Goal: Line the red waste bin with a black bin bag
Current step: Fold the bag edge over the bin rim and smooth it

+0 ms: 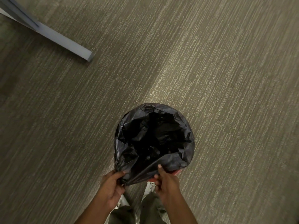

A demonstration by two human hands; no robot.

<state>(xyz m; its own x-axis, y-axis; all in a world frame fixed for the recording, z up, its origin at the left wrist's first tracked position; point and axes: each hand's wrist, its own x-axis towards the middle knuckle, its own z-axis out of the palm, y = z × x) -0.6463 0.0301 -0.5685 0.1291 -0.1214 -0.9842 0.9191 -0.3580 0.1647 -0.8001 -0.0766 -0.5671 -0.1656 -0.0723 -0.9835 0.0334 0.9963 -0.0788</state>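
A black bin bag (155, 136) lies open inside the red waste bin (177, 172), draped over most of the round rim so that only a sliver of red shows at the near right edge. My left hand (111, 186) pinches a gathered bunch of the bag's slack at the near left of the rim. My right hand (165, 180) holds the bag's near edge, thumb pressed on the plastic. The bin's body is hidden under the bag.
The bin stands on striped grey-brown carpet (210, 70). A pale grey furniture base or panel edge (64, 41) runs diagonally at the upper left. My shoes and trouser legs (145, 206) are directly below the bin.
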